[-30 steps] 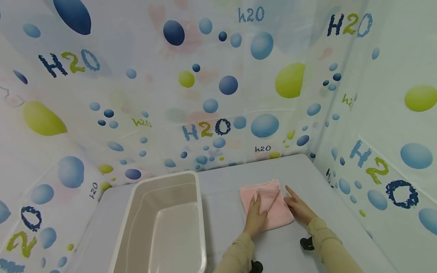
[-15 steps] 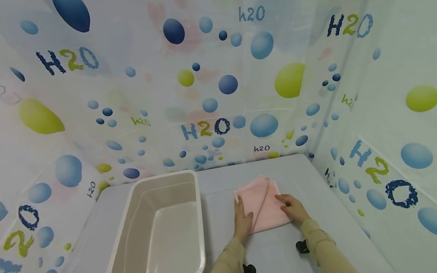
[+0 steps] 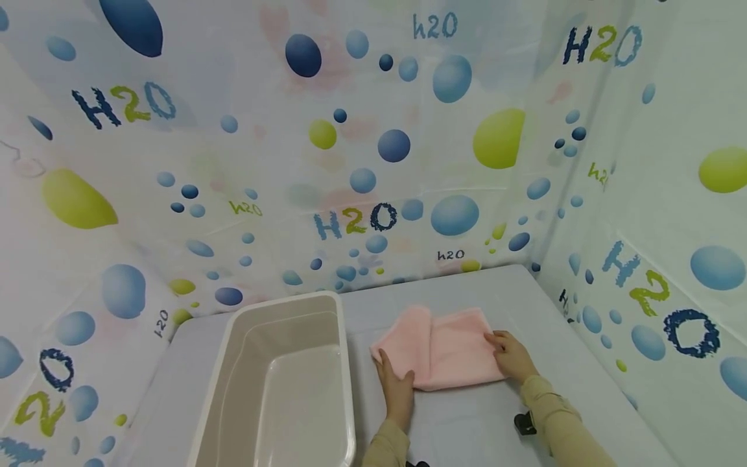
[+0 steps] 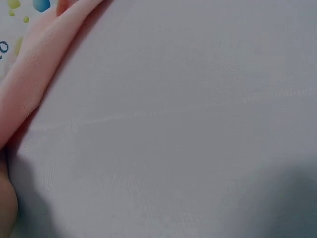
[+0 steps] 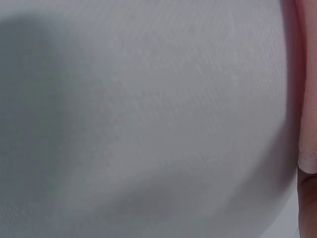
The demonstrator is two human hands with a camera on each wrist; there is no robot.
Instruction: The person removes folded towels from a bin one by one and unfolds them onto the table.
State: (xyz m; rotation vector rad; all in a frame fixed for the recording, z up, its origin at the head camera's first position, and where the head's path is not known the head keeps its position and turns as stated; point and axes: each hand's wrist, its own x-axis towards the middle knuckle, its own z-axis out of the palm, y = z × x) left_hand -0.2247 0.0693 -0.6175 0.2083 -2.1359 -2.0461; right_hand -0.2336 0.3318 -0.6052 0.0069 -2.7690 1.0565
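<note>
A pink towel (image 3: 458, 350), partly folded, lies on the table in the head view. A raised fold runs down it left of the middle. My left hand (image 3: 398, 395) grips the towel's left part, with a finger at its left edge and the thumb at the near edge. My right hand (image 3: 516, 358) pinches the right edge. In the left wrist view the towel's edge (image 4: 34, 74) slants along the upper left above the table. At the right border of the right wrist view, a strip of towel (image 5: 311, 89) shows beside part of the hand (image 5: 308, 206).
A deep beige plastic basin (image 3: 345, 395) stands left of the towel, close to my left hand. The table (image 3: 467, 438) has a pale grey cover. A printed curtain with blue and green drops (image 3: 393, 146) surrounds its back and sides. Dark wrist-camera parts (image 3: 524, 424) show under my sleeves.
My left hand has moved left, drawing a towel layer with it, so the towel spreads wider. My right hand has gone from pointing beside the towel to pinching its right edge.
</note>
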